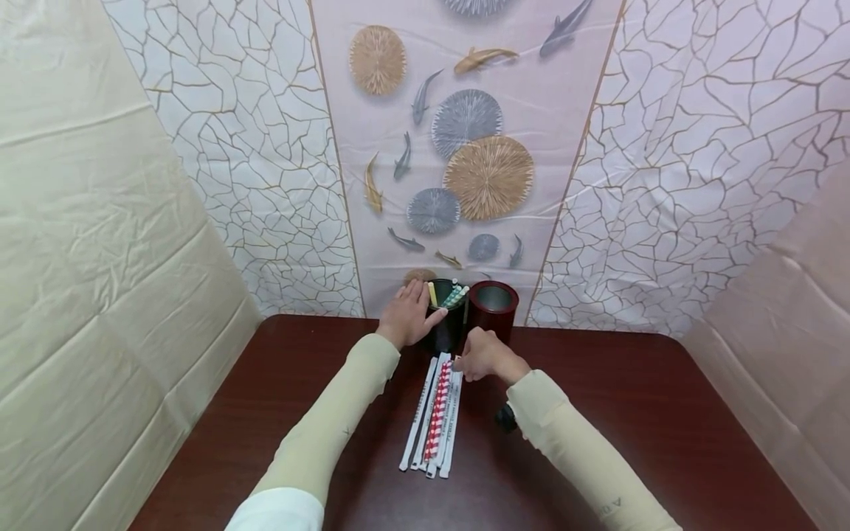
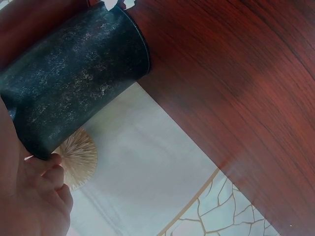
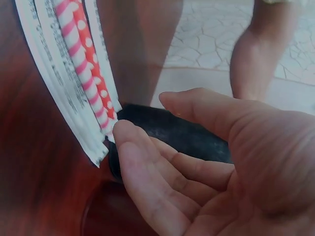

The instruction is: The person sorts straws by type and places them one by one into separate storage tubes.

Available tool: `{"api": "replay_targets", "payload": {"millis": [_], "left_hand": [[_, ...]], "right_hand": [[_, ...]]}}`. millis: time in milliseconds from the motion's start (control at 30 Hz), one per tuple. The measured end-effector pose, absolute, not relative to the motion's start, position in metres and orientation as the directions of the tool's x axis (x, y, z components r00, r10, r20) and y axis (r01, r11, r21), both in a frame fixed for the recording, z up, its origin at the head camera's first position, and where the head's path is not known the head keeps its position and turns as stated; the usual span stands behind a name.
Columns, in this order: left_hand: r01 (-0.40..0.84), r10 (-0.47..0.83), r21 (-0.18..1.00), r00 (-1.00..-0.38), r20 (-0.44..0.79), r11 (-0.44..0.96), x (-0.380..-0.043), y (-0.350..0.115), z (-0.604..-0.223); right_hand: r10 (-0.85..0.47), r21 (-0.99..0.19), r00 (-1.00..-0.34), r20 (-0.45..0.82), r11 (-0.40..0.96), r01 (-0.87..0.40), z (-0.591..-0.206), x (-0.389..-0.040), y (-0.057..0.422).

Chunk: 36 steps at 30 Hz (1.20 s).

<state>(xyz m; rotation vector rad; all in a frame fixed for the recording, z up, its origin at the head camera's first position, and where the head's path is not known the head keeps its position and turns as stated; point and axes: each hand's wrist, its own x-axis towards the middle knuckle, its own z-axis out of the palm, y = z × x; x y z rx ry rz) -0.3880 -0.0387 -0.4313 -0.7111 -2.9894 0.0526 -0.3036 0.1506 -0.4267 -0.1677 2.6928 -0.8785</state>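
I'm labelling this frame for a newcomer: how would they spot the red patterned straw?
On the dark wooden table, before two cups, lies a row of wrapped straws. The red patterned straw lies among them, at the right hand; its neighbours are in white wrappers.

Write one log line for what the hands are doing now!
left hand: holds black cup | right hand: fingertips at wrapped straws | red cup: untouched

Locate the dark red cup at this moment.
In the head view the dark red cup stands at the table's far edge, right beside the black cup, just beyond the right hand.
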Motion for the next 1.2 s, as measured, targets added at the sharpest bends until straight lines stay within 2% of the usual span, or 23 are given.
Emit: {"api": "replay_targets", "payload": {"millis": [400,700,1000,1200], "left_hand": [[0.447,0.450,-0.061,-0.893,0.033,0.892,-0.391,-0.039,-0.431],[0.455,0.457,-0.040,-0.887,0.062,0.890,-0.387,-0.042,-0.429],[0.457,0.458,-0.031,-0.886,0.070,0.889,-0.384,-0.041,-0.428],[0.456,0.458,-0.048,-0.886,0.065,0.889,-0.385,-0.040,-0.429]], "right_hand": [[-0.186,-0.591,-0.949,-0.254,0.806,0.000,-0.453,-0.301,0.129],[-0.108,-0.580,-0.942,-0.317,0.808,0.102,-0.473,-0.308,0.122],[-0.052,-0.576,-0.951,-0.303,0.805,0.139,-0.481,-0.310,0.118],[0.006,-0.533,-0.951,-0.308,0.828,0.177,-0.481,-0.310,0.113]]}}
